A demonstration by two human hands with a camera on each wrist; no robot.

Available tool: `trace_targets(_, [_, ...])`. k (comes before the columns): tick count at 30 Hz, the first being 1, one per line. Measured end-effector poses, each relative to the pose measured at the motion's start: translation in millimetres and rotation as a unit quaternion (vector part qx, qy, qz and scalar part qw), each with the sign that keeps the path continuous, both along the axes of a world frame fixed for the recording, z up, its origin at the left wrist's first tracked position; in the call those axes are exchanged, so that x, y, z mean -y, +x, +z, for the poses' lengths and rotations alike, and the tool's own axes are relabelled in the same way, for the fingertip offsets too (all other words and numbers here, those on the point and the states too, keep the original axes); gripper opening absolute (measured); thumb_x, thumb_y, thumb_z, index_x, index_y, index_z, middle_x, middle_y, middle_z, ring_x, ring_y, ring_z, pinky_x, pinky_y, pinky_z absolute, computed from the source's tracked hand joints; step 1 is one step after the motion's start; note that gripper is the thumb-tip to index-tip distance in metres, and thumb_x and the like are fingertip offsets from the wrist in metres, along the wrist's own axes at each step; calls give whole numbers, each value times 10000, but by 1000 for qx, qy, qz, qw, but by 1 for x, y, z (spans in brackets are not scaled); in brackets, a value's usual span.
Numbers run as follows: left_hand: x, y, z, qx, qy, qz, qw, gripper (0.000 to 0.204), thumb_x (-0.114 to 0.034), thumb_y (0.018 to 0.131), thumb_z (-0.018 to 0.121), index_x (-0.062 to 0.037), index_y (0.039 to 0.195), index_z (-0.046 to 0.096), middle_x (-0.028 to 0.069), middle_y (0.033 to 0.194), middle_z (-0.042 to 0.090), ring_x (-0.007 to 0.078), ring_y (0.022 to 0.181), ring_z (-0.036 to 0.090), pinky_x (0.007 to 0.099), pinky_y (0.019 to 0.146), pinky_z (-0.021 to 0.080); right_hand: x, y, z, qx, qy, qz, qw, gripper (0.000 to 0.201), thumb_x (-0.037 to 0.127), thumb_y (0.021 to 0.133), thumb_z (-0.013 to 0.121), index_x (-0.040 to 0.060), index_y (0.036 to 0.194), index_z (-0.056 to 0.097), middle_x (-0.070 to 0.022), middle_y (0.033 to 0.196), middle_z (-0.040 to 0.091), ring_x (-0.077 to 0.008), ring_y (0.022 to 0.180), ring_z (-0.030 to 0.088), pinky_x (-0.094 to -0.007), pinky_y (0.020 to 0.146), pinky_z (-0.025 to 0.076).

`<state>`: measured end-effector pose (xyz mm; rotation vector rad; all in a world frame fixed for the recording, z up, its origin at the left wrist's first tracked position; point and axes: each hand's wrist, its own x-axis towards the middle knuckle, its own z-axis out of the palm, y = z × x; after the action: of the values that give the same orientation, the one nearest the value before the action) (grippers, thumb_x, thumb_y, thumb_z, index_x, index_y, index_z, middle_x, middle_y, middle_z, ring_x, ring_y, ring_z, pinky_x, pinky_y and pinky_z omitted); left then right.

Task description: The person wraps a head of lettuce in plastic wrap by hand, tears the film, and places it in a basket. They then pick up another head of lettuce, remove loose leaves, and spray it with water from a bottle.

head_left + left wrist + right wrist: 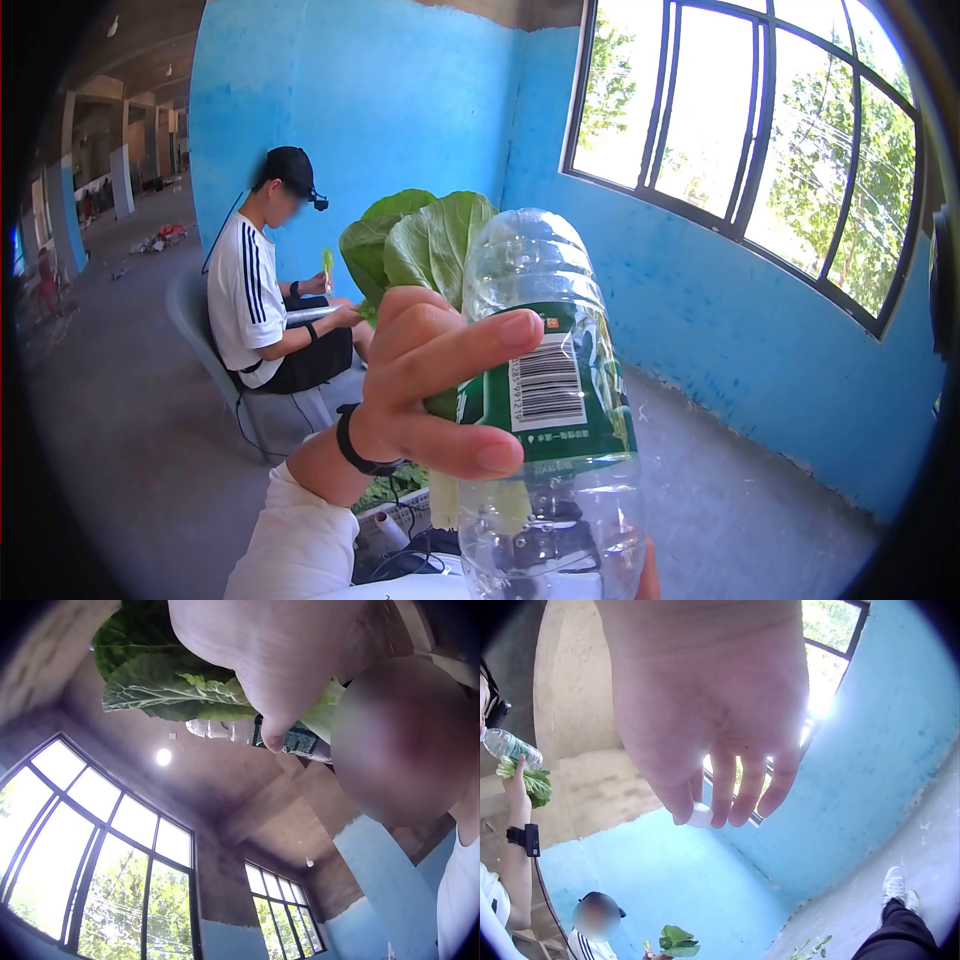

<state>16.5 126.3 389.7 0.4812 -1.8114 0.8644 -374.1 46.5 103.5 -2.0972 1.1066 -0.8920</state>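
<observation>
My left hand (420, 390) grips a clear plastic bottle (550, 500) with a green label, raised and tilted close before the head camera. Between that hand and the bottle is a leafy green vegetable (440, 240) with broad leaves and a pale stalk. The right wrist view shows the bottle (514, 748) from the side, its neck at the wearer's mouth, with the vegetable (536, 786) under it. My right hand (712, 712) pinches a white bottle cap (700, 816) between thumb and finger. A sliver of the right hand (650, 572) shows beyond the bottle's lower edge.
Another person (265, 290) sits on a grey chair (195, 310) at the left, holding a small leafy stem. Below my left wrist is a crate (415, 500) with greens and dark cables. A blue wall (400, 110) and windows (740, 120) stand ahead.
</observation>
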Motion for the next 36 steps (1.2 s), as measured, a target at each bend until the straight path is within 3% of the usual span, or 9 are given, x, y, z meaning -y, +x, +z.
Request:
trace_targets(13, [0, 3, 0, -5, -4, -1, 1000, 552, -225, 866, 738, -385, 1365, 568, 187, 1391, 627, 124, 713, 541, 295, 686, 385, 2, 1, -1, -3, -15, 2, 1000, 406, 21, 910, 670, 67, 1313, 654, -95, 949, 659, -204, 841, 599, -320, 625, 464])
trace_targets(22, [1, 5, 2, -5, -9, -3, 1000, 544, -218, 873, 731, -379, 1367, 571, 192, 1392, 625, 125, 706, 539, 295, 683, 386, 0, 2, 5, 3, 4, 1, 1000, 409, 23, 908, 679, 69, 1313, 649, -99, 969, 666, -223, 860, 614, -350, 771, 494])
trace_targets(36, [-3, 7, 2, -6, -15, -4, 1000, 533, -207, 884, 719, -369, 1370, 575, 198, 1393, 622, 128, 696, 534, 297, 679, 387, 0, -1, -3, -10, -6, 4, 1000, 404, 39, 918, 665, 79, 1320, 651, -93, 958, 661, -206, 869, 614, -328, 668, 481])
